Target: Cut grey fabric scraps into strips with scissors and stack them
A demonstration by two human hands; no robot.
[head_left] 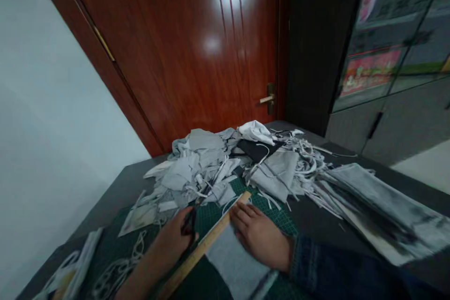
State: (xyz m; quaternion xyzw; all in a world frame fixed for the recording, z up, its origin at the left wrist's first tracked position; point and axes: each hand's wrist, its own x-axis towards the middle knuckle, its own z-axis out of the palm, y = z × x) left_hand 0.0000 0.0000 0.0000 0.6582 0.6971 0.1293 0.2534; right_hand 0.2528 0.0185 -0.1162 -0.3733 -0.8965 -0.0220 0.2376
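Left hand: the left hand (177,235) closed round a black-handled tool (189,223), thumb side uppermost, just left of the ruler; type of tool unclear, dark and blurred.
Right hand: the right hand (258,233) flat, fingers extended and together, grasping nothing; fingertips on the ruler near its far end, palm over the grey cloth.
Ruler: wooden ruler (204,246), slanting from lower left up to the right, along the left edge of the cloth.
Cloth: grey cloth (234,262), spread on the mat, partly under the right hand; dark stripe near its lower edge.
Mat: green cutting mat (283,219), pale grid lines, flat on the dark bench (121,183).
Far side: heap of grey scraps (202,159), loosely piled; white bundle (256,131) on top, to the right.
Right of heap: tangle of pale cords and strips (309,159); longer folded fabric (390,206) beyond the right sleeve (326,262), blue denim.
Near left: looped white cord (116,272), by the left forearm.
Behind: red-brown wooden door (183,47), brass-toned handle (267,99).
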